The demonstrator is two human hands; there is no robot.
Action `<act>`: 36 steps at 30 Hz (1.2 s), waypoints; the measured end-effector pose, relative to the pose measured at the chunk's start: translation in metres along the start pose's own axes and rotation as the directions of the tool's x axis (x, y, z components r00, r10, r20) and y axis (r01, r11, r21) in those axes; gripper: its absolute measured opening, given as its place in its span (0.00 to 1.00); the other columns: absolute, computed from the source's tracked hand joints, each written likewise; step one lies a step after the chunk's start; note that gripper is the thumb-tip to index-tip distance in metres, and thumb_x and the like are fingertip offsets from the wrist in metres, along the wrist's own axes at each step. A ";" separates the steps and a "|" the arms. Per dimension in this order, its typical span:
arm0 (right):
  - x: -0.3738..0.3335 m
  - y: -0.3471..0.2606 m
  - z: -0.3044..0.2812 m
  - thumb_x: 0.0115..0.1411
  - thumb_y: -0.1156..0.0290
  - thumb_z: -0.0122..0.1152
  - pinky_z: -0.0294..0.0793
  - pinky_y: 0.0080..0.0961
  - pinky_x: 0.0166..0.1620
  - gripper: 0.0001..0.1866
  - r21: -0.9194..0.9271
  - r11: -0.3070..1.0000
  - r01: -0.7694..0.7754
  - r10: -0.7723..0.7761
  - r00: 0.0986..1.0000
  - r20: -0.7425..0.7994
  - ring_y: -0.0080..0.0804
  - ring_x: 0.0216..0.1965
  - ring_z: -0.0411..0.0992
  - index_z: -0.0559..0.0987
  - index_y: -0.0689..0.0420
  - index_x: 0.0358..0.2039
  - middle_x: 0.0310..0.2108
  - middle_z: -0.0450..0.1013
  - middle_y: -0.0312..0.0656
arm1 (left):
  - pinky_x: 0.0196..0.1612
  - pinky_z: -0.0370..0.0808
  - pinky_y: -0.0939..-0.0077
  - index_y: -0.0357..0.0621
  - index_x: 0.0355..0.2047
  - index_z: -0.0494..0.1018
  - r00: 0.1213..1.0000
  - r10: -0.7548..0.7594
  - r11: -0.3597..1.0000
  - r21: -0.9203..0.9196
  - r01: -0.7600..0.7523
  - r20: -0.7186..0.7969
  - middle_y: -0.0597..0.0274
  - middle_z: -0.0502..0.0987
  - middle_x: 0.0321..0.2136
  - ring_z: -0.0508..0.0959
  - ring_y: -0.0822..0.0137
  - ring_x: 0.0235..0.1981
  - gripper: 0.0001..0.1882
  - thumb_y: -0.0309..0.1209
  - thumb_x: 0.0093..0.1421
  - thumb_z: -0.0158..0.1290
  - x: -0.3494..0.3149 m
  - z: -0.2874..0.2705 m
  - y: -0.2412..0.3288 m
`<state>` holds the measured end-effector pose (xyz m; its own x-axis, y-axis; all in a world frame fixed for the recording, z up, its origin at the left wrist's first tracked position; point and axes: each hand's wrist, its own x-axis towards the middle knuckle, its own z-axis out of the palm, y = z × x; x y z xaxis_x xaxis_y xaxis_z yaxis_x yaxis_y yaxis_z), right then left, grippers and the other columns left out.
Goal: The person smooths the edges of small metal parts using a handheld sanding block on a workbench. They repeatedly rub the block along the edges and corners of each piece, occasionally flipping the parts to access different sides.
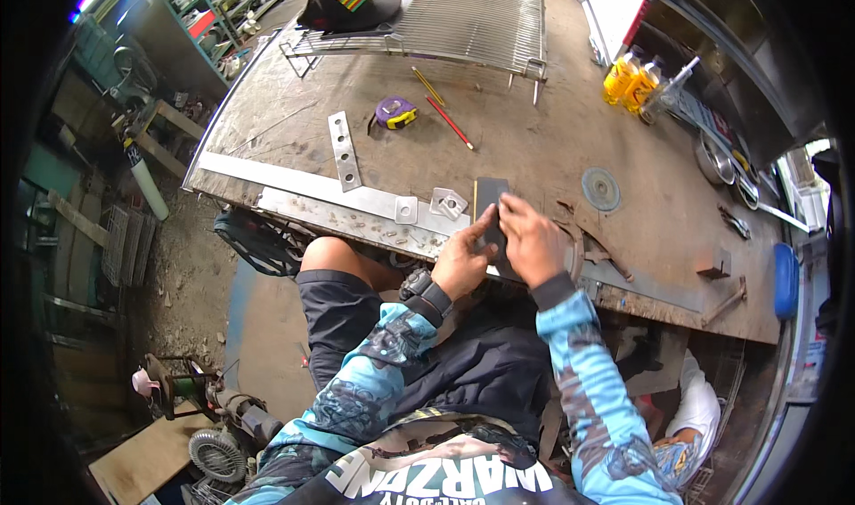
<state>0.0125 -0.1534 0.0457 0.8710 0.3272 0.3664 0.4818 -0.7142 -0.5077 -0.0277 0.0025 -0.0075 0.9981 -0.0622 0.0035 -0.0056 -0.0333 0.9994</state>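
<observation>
While the person sits close against the workbench [534, 140], both bare hands meet over a dark flat block [492, 191] at the near edge of the top. I see the left hand [463, 260] on the block's left side, index finger stretched along it and thumb bent inward. Just beside it, the right hand [532, 242] comes over the right side, its fingers curled down onto the dark face. The two sit nearly together, but whether either one is clamped on the block or on some small piece between the fingertips, I cannot tell.

Just left of the block lie some small metal plates [448, 204], and next to them a single square plate [405, 209] with a hole. Farther left, a perforated metal strip [342, 151] rests with its near end by a long flat bar [294, 181]. Beyond these sit a purple and yellow tape measure [394, 113], a red pencil [450, 122] and a yellow pencil [427, 86]. A round disc [600, 189] lies to the right of the hands, well apart from a hammer [726, 300] near the bench's right corner.
</observation>
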 end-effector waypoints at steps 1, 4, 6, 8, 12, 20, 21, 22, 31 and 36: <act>0.012 0.007 0.006 0.63 0.69 0.61 0.81 0.40 0.45 0.11 -0.020 0.999 0.029 -0.030 0.999 -0.034 0.47 0.43 0.81 0.85 0.54 0.44 0.54 0.79 0.37 | 0.67 0.66 0.71 0.39 0.72 0.61 1.000 -0.016 1.000 -0.021 0.016 0.017 0.46 0.71 0.66 0.70 0.62 0.68 0.37 0.20 0.61 0.56 0.001 0.002 0.001; 0.007 0.005 0.005 0.63 0.68 0.62 0.81 0.40 0.45 0.11 -0.038 0.999 0.027 -0.028 0.999 -0.022 0.47 0.43 0.81 0.86 0.53 0.44 0.54 0.80 0.37 | 0.67 0.65 0.72 0.40 0.72 0.61 0.999 0.030 0.999 0.017 -0.029 -0.014 0.47 0.71 0.66 0.70 0.64 0.67 0.37 0.19 0.62 0.56 0.002 0.001 0.000; -0.024 -0.005 -0.008 0.62 0.69 0.63 0.81 0.40 0.45 0.11 -0.058 0.998 0.033 -0.030 0.998 0.047 0.45 0.42 0.82 0.86 0.52 0.45 0.54 0.80 0.37 | 0.65 0.67 0.73 0.41 0.72 0.61 1.000 -0.029 0.999 0.029 0.028 0.007 0.47 0.72 0.65 0.72 0.64 0.66 0.37 0.19 0.62 0.56 0.001 -0.001 0.003; -0.043 -0.006 -0.014 0.61 0.70 0.63 0.81 0.39 0.46 0.12 -0.056 0.998 0.027 -0.025 0.999 0.031 0.43 0.42 0.82 0.86 0.52 0.45 0.56 0.79 0.37 | 0.63 0.69 0.74 0.41 0.73 0.60 0.996 -0.084 0.991 0.111 0.080 0.028 0.48 0.74 0.64 0.73 0.66 0.64 0.38 0.18 0.62 0.55 0.001 0.002 0.005; 0.000 0.009 0.004 0.62 0.68 0.62 0.81 0.39 0.45 0.12 -0.048 0.998 0.039 -0.040 0.999 -0.010 0.44 0.43 0.81 0.86 0.52 0.45 0.55 0.79 0.36 | 0.67 0.65 0.74 0.36 0.73 0.58 1.000 0.004 0.996 -0.088 -0.002 0.014 0.47 0.70 0.67 0.68 0.66 0.68 0.38 0.17 0.62 0.54 0.006 0.002 0.005; -0.040 -0.005 -0.012 0.60 0.70 0.64 0.80 0.38 0.46 0.11 -0.042 0.999 0.024 -0.024 1.000 0.007 0.43 0.41 0.82 0.87 0.53 0.43 0.55 0.80 0.35 | 0.63 0.70 0.71 0.42 0.72 0.61 1.000 -0.025 0.990 0.140 0.023 0.012 0.46 0.74 0.64 0.73 0.62 0.65 0.38 0.18 0.61 0.55 0.005 0.001 0.011; -0.042 -0.003 -0.012 0.60 0.70 0.64 0.80 0.38 0.46 0.12 -0.042 0.999 0.015 -0.015 1.000 0.003 0.44 0.41 0.82 0.87 0.53 0.43 0.55 0.80 0.35 | 0.63 0.70 0.72 0.42 0.72 0.61 0.999 -0.044 0.981 0.192 0.038 0.026 0.46 0.74 0.64 0.73 0.63 0.65 0.38 0.18 0.61 0.55 0.005 0.001 0.020; -0.036 0.000 -0.010 0.61 0.69 0.64 0.80 0.38 0.45 0.12 -0.035 0.999 0.023 -0.023 1.000 0.004 0.43 0.41 0.82 0.87 0.52 0.44 0.55 0.80 0.35 | 0.63 0.70 0.72 0.41 0.73 0.60 1.000 -0.026 0.991 0.132 0.023 0.017 0.46 0.73 0.64 0.73 0.63 0.64 0.38 0.18 0.61 0.55 0.004 0.000 0.018; -0.022 0.000 -0.012 0.61 0.66 0.63 0.78 0.40 0.46 0.14 -0.127 0.990 0.052 -0.040 0.995 0.097 0.39 0.46 0.82 0.87 0.51 0.47 0.57 0.79 0.33 | 0.62 0.71 0.69 0.46 0.72 0.62 1.000 0.014 0.999 0.036 -0.014 -0.011 0.42 0.76 0.61 0.76 0.57 0.63 0.37 0.22 0.62 0.56 0.007 -0.003 0.000; -0.014 0.003 -0.008 0.63 0.65 0.63 0.76 0.37 0.50 0.14 -0.114 0.993 -0.005 0.012 0.998 0.060 0.37 0.49 0.81 0.87 0.48 0.47 0.57 0.79 0.31 | 0.61 0.72 0.70 0.45 0.72 0.61 1.000 0.023 0.994 0.107 -0.021 -0.011 0.43 0.75 0.62 0.76 0.60 0.63 0.38 0.22 0.61 0.56 0.007 0.000 -0.001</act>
<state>0.0007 -0.1653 0.0452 0.8810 0.3550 0.3128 0.4632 -0.7819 -0.4173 -0.0202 0.0025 -0.0080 0.9983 -0.0520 0.0266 -0.0336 -0.1387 0.9898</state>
